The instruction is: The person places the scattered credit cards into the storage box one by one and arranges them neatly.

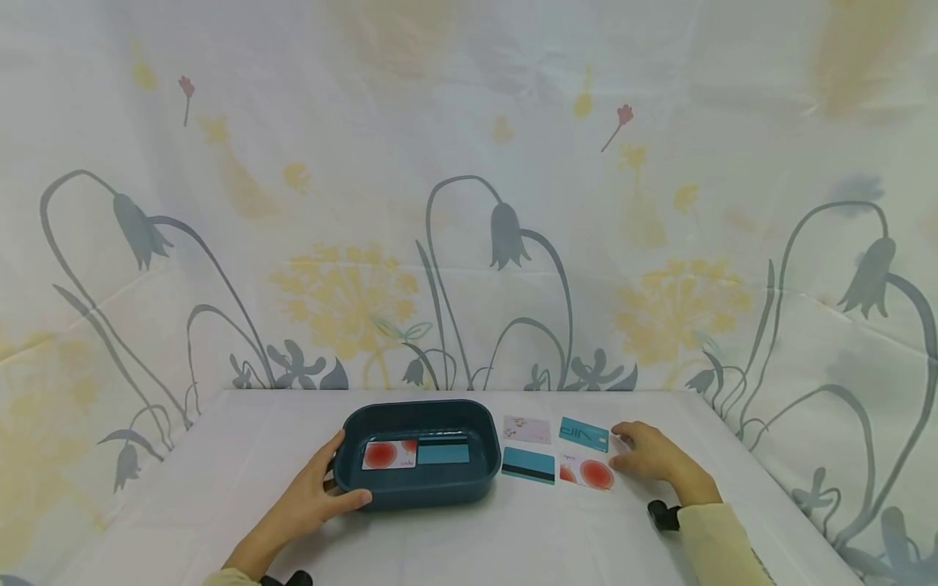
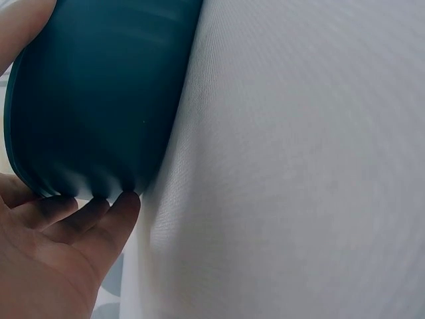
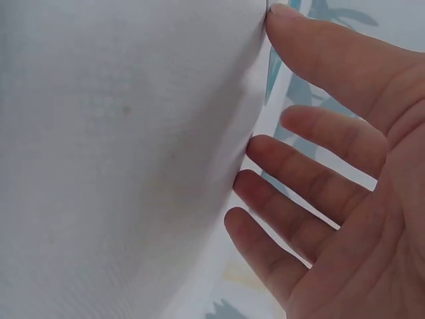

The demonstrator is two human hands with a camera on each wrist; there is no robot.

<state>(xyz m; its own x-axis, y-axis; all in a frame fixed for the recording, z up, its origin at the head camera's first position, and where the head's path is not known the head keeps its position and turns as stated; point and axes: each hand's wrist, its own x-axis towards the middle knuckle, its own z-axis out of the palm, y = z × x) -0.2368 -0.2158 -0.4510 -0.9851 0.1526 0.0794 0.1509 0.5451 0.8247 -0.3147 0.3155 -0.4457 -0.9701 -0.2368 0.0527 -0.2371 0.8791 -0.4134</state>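
Note:
My left hand (image 1: 311, 492) holds the left end of a dark teal plastic box (image 1: 432, 496), thumb on the front wall and fingers against the end wall. Inside lie a white card with red circles (image 1: 383, 455) and a blue card with a black stripe (image 1: 443, 452), side by side. Right of the box, my right hand (image 1: 652, 456) has its fingers spread, with fingertips beside a blue lettered card (image 1: 584, 435) and another red-circle card (image 1: 586, 472). In the right wrist view, the thumb (image 3: 332, 60) is at a card's edge and the other fingertips are low by the cloth.
Between box and right hand lie a pale pink card (image 1: 527, 430) and a blue striped card (image 1: 528, 465), flat on the white cloth-covered table (image 1: 542, 537). A floral curtain (image 1: 469, 122) hangs behind the table's far edge.

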